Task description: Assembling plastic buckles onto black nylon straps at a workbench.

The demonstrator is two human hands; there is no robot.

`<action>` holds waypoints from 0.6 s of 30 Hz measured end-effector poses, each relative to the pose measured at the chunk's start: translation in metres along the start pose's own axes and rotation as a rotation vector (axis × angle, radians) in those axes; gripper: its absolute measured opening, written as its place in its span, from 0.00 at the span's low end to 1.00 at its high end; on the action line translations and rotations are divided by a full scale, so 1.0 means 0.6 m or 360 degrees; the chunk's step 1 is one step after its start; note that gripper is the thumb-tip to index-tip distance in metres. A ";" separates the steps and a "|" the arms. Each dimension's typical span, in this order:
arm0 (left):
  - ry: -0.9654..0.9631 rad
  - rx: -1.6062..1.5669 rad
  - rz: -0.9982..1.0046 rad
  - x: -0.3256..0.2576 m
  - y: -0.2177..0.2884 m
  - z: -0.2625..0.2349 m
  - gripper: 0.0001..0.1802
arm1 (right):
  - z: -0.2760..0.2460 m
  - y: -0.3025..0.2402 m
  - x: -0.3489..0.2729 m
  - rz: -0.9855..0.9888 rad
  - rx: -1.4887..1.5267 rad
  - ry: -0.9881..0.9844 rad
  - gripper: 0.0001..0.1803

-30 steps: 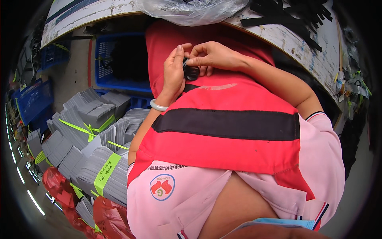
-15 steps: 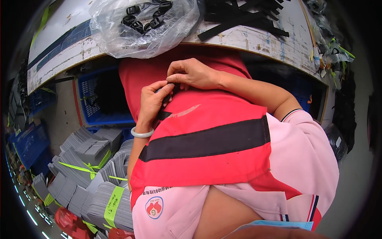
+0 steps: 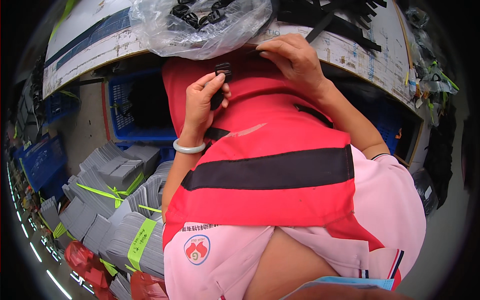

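A red vest with a wide black stripe (image 3: 270,170) lies across my lap. My left hand (image 3: 204,100), a pale bangle on its wrist, pinches a small black plastic buckle (image 3: 223,70) with a black strap hanging from it, just above the vest's upper part. My right hand (image 3: 295,57) rests at the table edge (image 3: 345,50), fingers closed on the end of a black strap (image 3: 320,27) that runs back to a pile of straps on the table. A second black strap (image 3: 312,114) lies on the vest near my right forearm.
A clear plastic bag of black buckles (image 3: 200,22) sits on the table's front edge. Blue crates (image 3: 135,107) stand under the table. Bundles of grey flat pieces tied with green bands (image 3: 115,200) are stacked on the floor at my left, red bags (image 3: 80,257) beside them.
The hands have parted: my right hand moved up from the vest to the table edge and took a strap end. My left hand stayed with the buckle. The view tilted toward the table.
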State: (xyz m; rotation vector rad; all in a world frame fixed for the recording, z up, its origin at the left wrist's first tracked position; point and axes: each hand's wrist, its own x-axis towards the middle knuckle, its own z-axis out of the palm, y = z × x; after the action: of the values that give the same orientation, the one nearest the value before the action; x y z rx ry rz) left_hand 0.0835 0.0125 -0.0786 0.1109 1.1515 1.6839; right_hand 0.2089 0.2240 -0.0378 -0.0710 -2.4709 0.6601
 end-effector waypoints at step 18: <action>0.0217 0.0490 0.0539 -0.017 0.010 0.032 0.11 | 0.041 -0.084 0.035 0.1747 0.1915 -0.0662 0.14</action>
State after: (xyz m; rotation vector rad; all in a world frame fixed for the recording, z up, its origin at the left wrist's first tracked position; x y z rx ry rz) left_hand 0.0946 0.0166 -0.0596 0.4085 1.5592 1.8143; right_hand 0.1828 0.1730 -0.0206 -0.8938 -1.7460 2.6683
